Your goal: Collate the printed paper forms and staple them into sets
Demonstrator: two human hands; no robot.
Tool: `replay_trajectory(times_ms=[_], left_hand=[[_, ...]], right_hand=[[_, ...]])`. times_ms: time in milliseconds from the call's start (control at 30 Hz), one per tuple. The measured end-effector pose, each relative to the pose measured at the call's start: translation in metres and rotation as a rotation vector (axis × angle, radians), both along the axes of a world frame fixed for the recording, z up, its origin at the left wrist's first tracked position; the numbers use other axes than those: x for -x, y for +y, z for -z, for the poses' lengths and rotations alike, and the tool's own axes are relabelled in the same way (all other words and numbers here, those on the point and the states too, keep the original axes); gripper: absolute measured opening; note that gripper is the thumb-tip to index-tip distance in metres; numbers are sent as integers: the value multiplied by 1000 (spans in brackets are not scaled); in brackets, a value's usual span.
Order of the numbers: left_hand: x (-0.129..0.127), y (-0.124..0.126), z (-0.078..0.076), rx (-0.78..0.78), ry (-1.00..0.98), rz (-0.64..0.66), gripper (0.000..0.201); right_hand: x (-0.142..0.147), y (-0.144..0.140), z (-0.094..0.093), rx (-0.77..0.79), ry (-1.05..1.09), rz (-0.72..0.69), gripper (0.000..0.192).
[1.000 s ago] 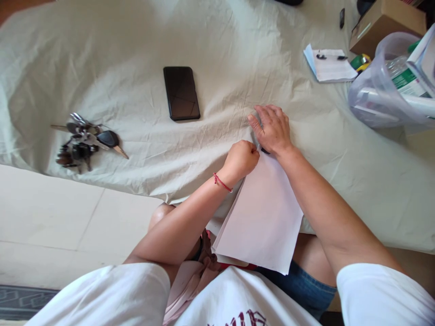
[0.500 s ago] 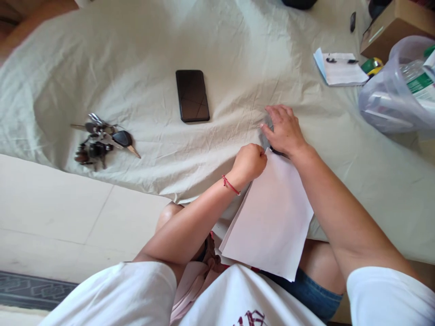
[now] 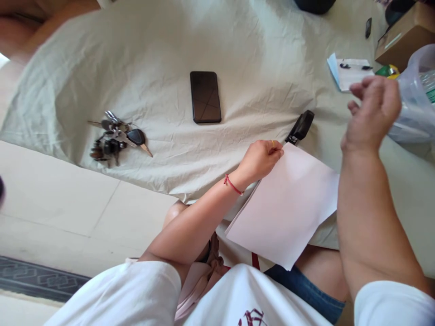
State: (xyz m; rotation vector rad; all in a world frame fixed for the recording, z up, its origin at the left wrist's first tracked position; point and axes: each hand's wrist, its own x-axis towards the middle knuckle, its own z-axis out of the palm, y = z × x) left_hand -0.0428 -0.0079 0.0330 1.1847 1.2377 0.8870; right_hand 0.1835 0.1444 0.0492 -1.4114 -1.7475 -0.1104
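Note:
My left hand point(image 3: 263, 158), with a ring and a red cord bracelet at the wrist, pinches the top left corner of a few stacked white sheets of paper point(image 3: 282, 203). The sheets slant over the table edge toward my lap. Just beyond that corner a black stapler point(image 3: 301, 127) stands on the cloth, touching or very close to the paper. Raised to the right is my right hand point(image 3: 374, 111), fingers loosely bent and apart, with nothing visible in it. It is nearest to the clear plastic bin point(image 3: 413, 97) and a small notepad point(image 3: 355, 74).
A phone point(image 3: 205, 97) and a bunch of keys point(image 3: 115, 138) lie on the wrinkled pale cloth point(image 3: 152, 54). At the far right are a cardboard box point(image 3: 404, 38) and a green and yellow tape measure point(image 3: 387, 71). Part of another person point(image 3: 50, 22) shows top left.
My right hand has left the stapler and lifted away to the right, so the stapler is now uncovered. My left hand still grips the paper. The view has shifted slightly.

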Motion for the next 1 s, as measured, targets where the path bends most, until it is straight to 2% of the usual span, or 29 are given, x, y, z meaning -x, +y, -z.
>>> replay_trajectory(times_ms=[33, 67, 133, 200, 267, 333, 400, 533, 633, 700, 800, 1000], left_hand=[[3, 1, 0, -2, -65, -22, 20], [5, 3, -1, 1, -125, -50, 18], [11, 5, -4, 18, -214, -117, 17], [17, 7, -8, 37, -244, -203, 16], [22, 10, -11, 56, -217, -285, 13], [25, 13, -11, 72, -178, -343, 10], [25, 16, -9, 77, -179, -383, 10], [20, 22, -5, 101, -231, -452, 10], [11, 25, -3, 150, -232, -491, 9], [4, 27, 1, 158, -242, -489, 9], [-8, 26, 8, 156, -298, -456, 16], [-15, 15, 11, 245, -595, -262, 22]], right_hand=[[-13, -15, -2, -10, 215, -65, 93], [-27, -30, -3, -20, 349, -64, 86], [-52, -63, -2, 26, 437, 86, 81], [-71, -91, 0, 265, 535, 168, 74], [-78, -112, 3, 563, 633, 233, 80], [-75, -127, 4, 797, 651, 206, 88], [-65, -136, 6, 896, 658, 115, 85], [-46, -140, 15, 781, 699, -14, 51], [-41, -141, 26, 741, 754, -43, 36], [-40, -140, 33, 718, 764, -13, 32], [-37, -139, 38, 606, 781, 25, 29], [-36, -138, 44, 395, 875, 52, 25]])
